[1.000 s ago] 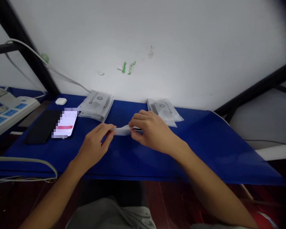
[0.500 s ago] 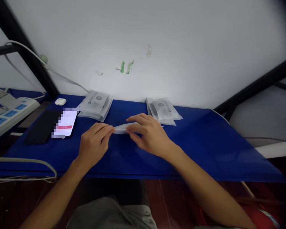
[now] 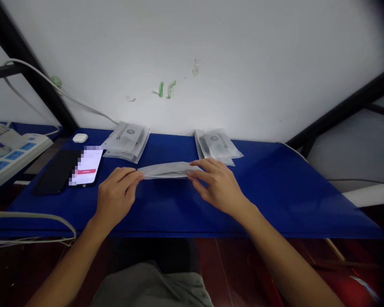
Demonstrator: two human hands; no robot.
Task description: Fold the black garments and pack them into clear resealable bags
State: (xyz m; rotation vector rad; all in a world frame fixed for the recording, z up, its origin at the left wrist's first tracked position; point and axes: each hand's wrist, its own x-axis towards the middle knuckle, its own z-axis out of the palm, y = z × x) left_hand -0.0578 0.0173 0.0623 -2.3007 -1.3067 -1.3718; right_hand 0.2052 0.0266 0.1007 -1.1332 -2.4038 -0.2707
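Nearest, the left hand (image 3: 115, 198) and right hand (image 3: 219, 185) each pinch one end of a flat white plastic pouch (image 3: 166, 170) in their fingers, holding it just above the blue surface (image 3: 275, 200). Left lie a lit phone (image 3: 86, 166) and a dark phone (image 3: 56, 170). Farther back, by the wall, sit two pouch stacks (image 3: 126, 137) (image 3: 217, 146) and a white earbud case (image 3: 80, 137).

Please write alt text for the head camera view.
Two bare hands, left hand and right hand, hold a flat whitish pouch by its ends above a blue table. Behind lie two pouch stacks and a lit phone.
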